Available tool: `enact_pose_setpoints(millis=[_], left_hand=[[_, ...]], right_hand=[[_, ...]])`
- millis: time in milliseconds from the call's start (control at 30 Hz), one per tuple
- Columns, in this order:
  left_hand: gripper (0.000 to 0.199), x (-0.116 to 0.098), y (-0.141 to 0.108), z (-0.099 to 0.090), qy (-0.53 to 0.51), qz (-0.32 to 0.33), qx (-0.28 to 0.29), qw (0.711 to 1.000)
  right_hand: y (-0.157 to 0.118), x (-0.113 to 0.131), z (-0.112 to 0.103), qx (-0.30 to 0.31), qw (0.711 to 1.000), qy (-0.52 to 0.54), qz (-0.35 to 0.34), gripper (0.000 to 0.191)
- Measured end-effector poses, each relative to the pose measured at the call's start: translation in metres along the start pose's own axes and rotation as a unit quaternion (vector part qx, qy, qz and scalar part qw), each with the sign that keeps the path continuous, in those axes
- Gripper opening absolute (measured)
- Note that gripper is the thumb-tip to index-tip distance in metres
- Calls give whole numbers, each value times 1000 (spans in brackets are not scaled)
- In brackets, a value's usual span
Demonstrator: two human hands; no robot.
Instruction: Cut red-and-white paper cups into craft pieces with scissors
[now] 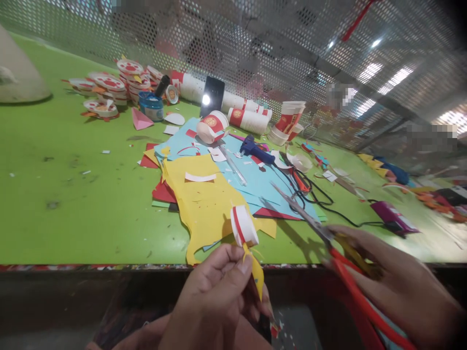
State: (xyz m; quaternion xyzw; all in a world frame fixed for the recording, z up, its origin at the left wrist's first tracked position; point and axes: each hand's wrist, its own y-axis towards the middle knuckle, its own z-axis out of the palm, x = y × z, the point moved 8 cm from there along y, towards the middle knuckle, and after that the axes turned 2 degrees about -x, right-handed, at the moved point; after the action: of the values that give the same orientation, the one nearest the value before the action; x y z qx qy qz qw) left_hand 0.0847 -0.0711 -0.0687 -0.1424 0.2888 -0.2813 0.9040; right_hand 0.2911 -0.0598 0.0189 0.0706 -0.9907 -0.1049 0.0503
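My left hand is closed near the table's front edge, thumb and fingers pinching a cut piece of yellow paper. Just above the fingertips is a short white paper-cup ring with a red stripe; whether it is joined to the yellow piece I cannot tell. To the right, my right hand is wrapped round the handles of a pair of scissors. Their blades point away and to the left, over the papers and apart from the yellow piece. A large yellow sheet lies beyond my left hand.
Blue sheets hold a blue glue gun and a cut cup. Black cable trails right to a purple box. Behind stand a phone, a blue jar, paper cups and stacked paper crafts.
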Motion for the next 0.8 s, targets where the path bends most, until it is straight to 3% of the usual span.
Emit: enact_pose_setpoints(millis=[167, 267, 333, 433, 500, 567, 700, 800], left_hand=[[23, 0, 1, 0, 16, -1, 5, 1000], [25, 2, 3, -2, 20, -5, 2, 1000], [25, 4, 3, -3, 24, -7, -5, 1000], [25, 7, 3, -3, 28, -7, -16, 999], [25, 9, 3, -3, 21, -6, -26, 999], [26, 11, 2, -4, 10, -7, -38, 999], [26, 12, 2, -4, 11, -15, -48, 999], [22, 8, 3, -6, 25, -3, -59, 998]], right_hand=[[37, 7, 27, 65, 997, -14, -41, 33], [36, 24, 22, 64, 994, -19, -91, 33], [31, 46, 5, 24, 993, 18, -115, 24], [23, 92, -10, 34, 984, 108, -141, 16], [23, 121, -8, 73, 979, 114, -150, 18], [29, 139, -6, 73, 983, 103, -136, 25], [38, 149, 4, 87, 988, 53, -117, 30], [39, 151, 5, 82, 984, 50, -152, 25]])
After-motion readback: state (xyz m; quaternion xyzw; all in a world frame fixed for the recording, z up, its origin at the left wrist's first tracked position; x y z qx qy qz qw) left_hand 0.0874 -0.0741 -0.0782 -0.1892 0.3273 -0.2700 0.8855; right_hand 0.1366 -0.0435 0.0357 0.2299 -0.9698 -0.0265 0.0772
